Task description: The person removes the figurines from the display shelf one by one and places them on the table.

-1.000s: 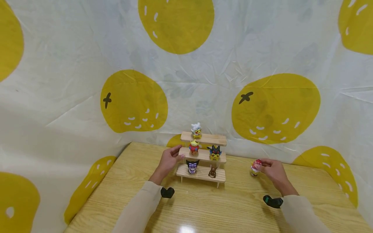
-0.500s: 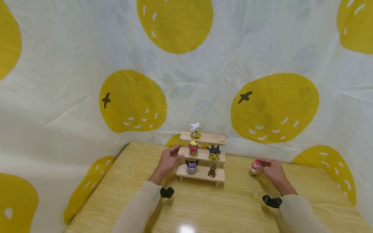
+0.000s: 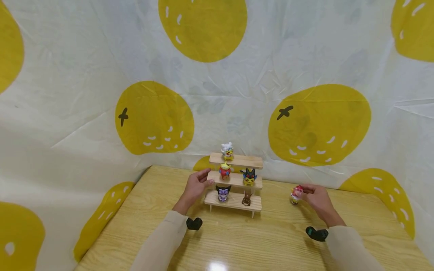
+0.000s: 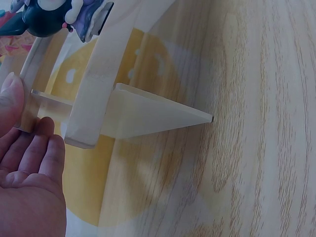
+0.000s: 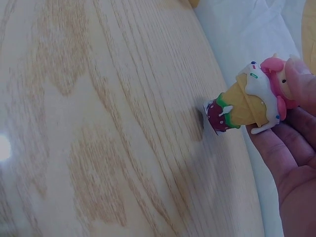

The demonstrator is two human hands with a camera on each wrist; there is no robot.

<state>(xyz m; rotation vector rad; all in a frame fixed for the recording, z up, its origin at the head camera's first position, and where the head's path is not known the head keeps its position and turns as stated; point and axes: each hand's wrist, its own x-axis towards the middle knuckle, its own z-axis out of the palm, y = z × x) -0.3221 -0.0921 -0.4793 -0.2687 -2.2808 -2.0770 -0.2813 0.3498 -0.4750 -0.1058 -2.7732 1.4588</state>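
A three-tier wooden display stand (image 3: 234,203) stands on the table. My left hand (image 3: 197,185) holds the left end of its middle tier, thumb above and fingers beneath in the left wrist view. Off to the stand's right, my right hand (image 3: 317,197) pinches a small figurine (image 5: 252,101) by its pink top. It has a waffle-cone body with white icing and a dark red base. The base is at or just over the tabletop; I cannot tell whether it touches.
On the stand are a white-hooded figurine (image 3: 227,151), a red-bodied one (image 3: 225,171), a black-and-yellow one (image 3: 249,177), a purple-and-black one (image 3: 223,194) and a brown one (image 3: 246,199). A fruit-print cloth (image 3: 230,105) hangs behind the table (image 3: 271,241).
The view has shifted very slightly. Both hands keep their holds, and the stand and figurines stay where they were.
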